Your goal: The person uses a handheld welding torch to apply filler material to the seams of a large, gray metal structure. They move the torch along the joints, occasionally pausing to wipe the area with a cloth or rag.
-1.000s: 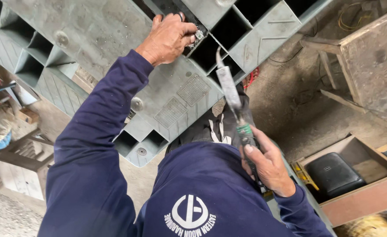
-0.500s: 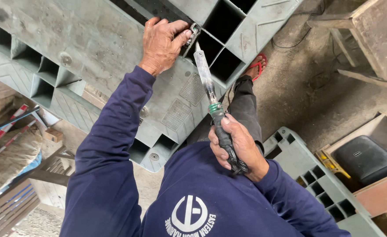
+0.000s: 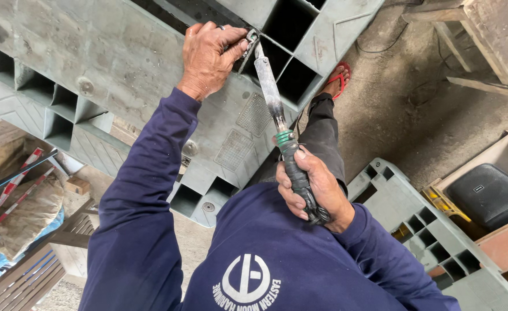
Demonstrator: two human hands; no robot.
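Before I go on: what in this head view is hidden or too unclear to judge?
- Where the tool tip meets the grey plastic pallet: covered by the left hand; the small metal piece there is too small to identify.
- The tool's handle: wrapped by the right hand.
- The second pallet: cut off by the bottom edge.
- The sandal: partly behind the trouser leg.

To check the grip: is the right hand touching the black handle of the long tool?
Touching. The head view shows the right hand wrapped around the black handle, fingers closed over it.
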